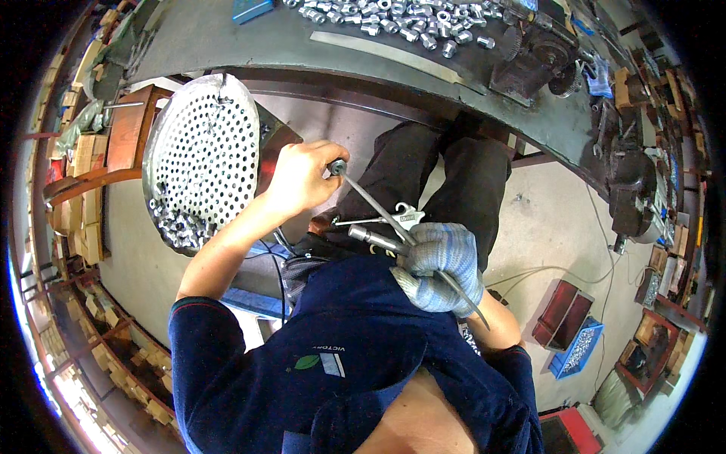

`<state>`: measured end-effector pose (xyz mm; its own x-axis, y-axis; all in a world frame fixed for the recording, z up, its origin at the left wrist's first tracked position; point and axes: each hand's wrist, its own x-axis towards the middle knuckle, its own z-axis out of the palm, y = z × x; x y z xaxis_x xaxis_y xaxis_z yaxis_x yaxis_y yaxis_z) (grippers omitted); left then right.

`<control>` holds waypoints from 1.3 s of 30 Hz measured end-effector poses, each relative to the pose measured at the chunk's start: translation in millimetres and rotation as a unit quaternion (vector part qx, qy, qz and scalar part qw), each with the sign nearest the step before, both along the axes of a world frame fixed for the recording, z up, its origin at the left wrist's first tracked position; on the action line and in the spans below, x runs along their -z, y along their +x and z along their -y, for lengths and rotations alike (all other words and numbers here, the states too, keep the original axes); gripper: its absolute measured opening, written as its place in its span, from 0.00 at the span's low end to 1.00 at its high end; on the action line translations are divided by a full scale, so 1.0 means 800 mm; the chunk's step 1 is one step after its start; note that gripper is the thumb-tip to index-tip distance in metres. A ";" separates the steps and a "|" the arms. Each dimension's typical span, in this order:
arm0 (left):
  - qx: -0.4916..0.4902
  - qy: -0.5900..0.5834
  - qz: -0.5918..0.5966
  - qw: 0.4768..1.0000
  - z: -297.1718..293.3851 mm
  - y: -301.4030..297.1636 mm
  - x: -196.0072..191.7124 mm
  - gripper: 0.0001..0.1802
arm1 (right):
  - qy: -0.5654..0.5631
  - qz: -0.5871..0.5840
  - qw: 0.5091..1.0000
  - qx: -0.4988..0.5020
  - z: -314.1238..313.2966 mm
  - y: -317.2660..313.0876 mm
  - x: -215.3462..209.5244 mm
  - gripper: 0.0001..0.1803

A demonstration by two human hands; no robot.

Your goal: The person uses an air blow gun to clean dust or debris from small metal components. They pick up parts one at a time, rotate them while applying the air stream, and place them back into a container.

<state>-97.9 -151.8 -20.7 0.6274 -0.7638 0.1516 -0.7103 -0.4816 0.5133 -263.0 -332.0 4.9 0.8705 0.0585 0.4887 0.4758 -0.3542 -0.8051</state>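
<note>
**Small dark round metal fitting in a bare left hand, long thin grey metal rod in a gloved right hand**

So the left hand has its fingers curled tight around the fitting, up over the lap and a bit short of the desk. The right hand, in a blue-and-white knit glove, is closed on the rod, whose curved tail pokes out past the palm. The other end reaches the fitting, though honestly I can't tell from here if it's inside the hole or just touching.

A shiny steel cylinder sticks out by the glove too; can't say if it's gripped. Right there over the lap is a silver metal tool with a hooked end.

Just left of the bare hand there's a big oval perforated metal pan, with a heap of small grey metal parts at its near end. Up on the desk: a pile of shiny silver metal fittings and a flat pale metal strip lying just in front of them.
</note>
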 end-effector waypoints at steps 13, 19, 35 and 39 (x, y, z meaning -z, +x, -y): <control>0.048 -0.009 -0.040 0.998 0.054 0.010 0.001 0.12 | -0.107 0.035 0.984 0.136 -0.003 0.010 0.031 0.14; 0.064 -0.037 -0.044 0.996 0.147 0.096 0.008 0.14 | -0.104 0.015 0.970 0.219 0.016 -0.020 0.012 0.12; -0.112 -0.145 -0.205 0.961 -0.027 0.178 -0.050 0.18 | 0.008 -0.020 0.978 0.209 0.007 -0.025 0.046 0.15; -0.274 -0.070 -0.163 0.945 -0.198 0.156 -0.025 0.19 | 0.005 -0.044 0.988 0.145 0.004 -0.019 0.064 0.13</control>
<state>26.9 6.8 -0.9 0.9539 -0.2971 -0.0415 -0.1674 -0.6421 0.7481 -278.5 -335.5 -46.0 0.8889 -0.2054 0.4096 0.2830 -0.4568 -0.8433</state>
